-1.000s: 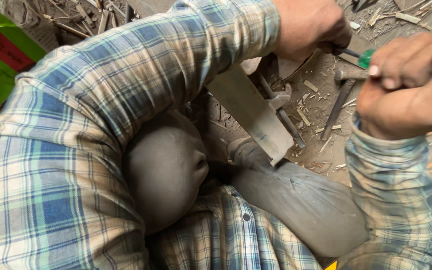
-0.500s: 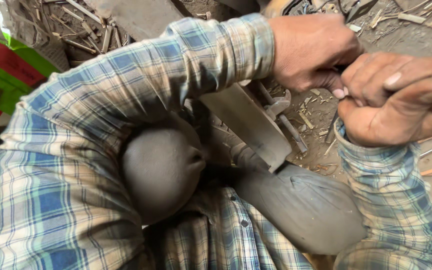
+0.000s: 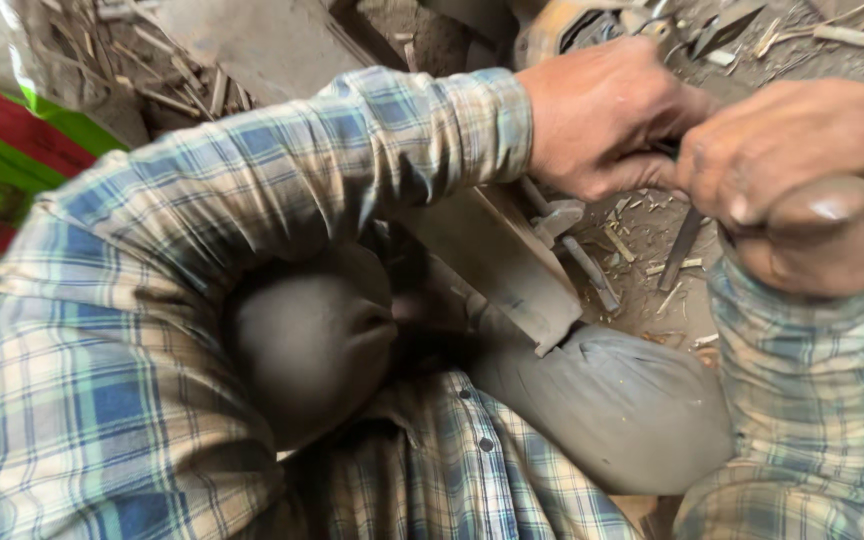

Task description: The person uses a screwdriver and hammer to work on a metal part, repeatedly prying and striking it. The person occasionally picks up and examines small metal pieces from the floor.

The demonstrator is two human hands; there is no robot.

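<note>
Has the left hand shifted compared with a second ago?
Yes. The left hand has closed in on the right hand; against the grey metal bar, it sits further toward that hand.

The left hand point(image 3: 607, 120) and the right hand point(image 3: 802, 180) meet at the upper right, both curled tight, fingers point(image 3: 752, 200) folded around a thin dark tool point(image 3: 682, 245) whose lower end pokes out beneath them. Both arms wear blue plaid sleeves point(image 3: 282, 190). Below the hands a grey metal bar point(image 3: 502, 260) slants across dusty grey trousers point(image 3: 602, 410), the knees drawn up. Wood chips point(image 3: 642, 250) and shavings litter the dirt floor point(image 3: 652, 300). A red and green bag point(image 3: 2, 165) lies at the left edge.
</note>
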